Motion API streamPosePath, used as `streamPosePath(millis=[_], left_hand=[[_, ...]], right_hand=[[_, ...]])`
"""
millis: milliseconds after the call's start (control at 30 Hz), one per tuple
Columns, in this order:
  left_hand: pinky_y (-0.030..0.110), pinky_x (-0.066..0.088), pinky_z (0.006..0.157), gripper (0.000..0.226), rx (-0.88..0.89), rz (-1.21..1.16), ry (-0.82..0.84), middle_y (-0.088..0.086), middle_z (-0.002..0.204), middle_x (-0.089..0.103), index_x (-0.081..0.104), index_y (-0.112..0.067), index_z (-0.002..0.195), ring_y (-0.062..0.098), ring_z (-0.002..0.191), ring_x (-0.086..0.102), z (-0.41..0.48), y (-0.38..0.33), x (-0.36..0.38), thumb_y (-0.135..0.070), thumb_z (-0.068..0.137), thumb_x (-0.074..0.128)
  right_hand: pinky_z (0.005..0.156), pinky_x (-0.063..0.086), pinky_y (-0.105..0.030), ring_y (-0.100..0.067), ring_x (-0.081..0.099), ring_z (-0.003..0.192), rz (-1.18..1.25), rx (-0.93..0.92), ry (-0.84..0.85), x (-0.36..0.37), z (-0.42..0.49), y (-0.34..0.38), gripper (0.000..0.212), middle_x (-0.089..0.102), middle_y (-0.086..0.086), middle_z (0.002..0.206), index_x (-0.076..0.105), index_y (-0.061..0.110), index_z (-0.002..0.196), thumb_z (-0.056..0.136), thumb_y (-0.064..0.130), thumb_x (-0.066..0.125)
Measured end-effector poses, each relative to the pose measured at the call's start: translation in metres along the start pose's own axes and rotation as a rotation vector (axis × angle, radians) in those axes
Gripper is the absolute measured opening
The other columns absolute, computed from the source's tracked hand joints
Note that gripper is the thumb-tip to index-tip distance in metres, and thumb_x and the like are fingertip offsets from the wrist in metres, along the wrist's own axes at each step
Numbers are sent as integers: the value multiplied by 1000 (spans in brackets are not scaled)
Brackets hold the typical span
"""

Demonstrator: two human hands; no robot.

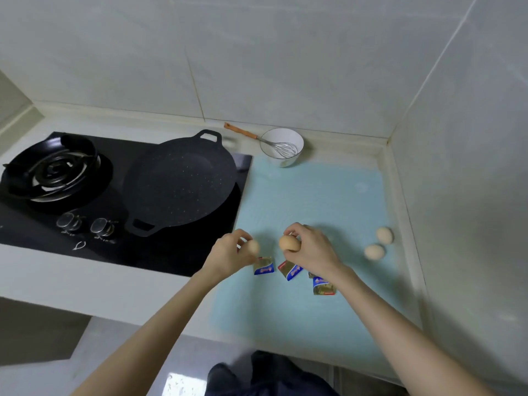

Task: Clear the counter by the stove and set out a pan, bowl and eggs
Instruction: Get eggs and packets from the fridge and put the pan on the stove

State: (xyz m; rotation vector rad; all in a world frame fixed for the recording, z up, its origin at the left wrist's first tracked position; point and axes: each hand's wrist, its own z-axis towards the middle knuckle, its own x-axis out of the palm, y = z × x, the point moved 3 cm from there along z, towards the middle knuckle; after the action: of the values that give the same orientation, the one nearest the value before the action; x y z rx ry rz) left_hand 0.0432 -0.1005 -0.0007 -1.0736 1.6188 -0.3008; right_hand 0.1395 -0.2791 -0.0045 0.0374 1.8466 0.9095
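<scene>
A black speckled pan [180, 184] sits on the right burner of the black stove [143, 252]. A white bowl [281, 138] with a whisk [283, 148] in it stands at the back of the pale blue mat [314, 201]. My left hand [228, 254] grips a pale egg [253, 247] just above the mat. My right hand [311, 248] holds a brown egg [289, 243] in its fingertips beside it. Two more eggs lie on the mat at the right, one [384, 235] behind the other [374, 251].
Three small foil butter packets [264, 266] [290, 270] [323, 285] lie on the mat below my hands. The left burner [54, 170] is bare. Stove knobs [100, 227] sit near the front. Tiled walls close the counter at the back and right.
</scene>
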Motion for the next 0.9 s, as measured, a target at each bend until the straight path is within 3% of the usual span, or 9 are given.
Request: streamPosePath(millis=[367, 500, 900], left_hand=[[23, 41, 72, 41, 208, 55, 64, 2, 96, 61, 60, -15, 111, 17, 82, 54, 96, -101, 28, -22, 74, 77], [27, 45, 75, 41, 246, 27, 136, 4, 95, 62, 60, -13, 110, 18, 82, 55, 122, -132, 50, -20, 73, 77], [28, 47, 73, 40, 168, 18, 381, -1, 94, 57, 57, -15, 113, 16, 86, 56, 134, -172, 155, -25, 78, 73]], right_hand=[[73, 47, -30, -22, 60, 93, 24, 223, -242, -76, 35, -53, 30, 65, 0, 103, 61, 23, 102, 73, 23, 69], [75, 51, -34, -23, 61, 92, 62, 334, -306, -96, 42, -82, 29, 65, -1, 101, 60, 24, 99, 71, 22, 68], [84, 45, -34, -31, 58, 108, -242, 434, -197, -115, 40, -153, 34, 66, -9, 112, 57, 21, 117, 84, 16, 58]])
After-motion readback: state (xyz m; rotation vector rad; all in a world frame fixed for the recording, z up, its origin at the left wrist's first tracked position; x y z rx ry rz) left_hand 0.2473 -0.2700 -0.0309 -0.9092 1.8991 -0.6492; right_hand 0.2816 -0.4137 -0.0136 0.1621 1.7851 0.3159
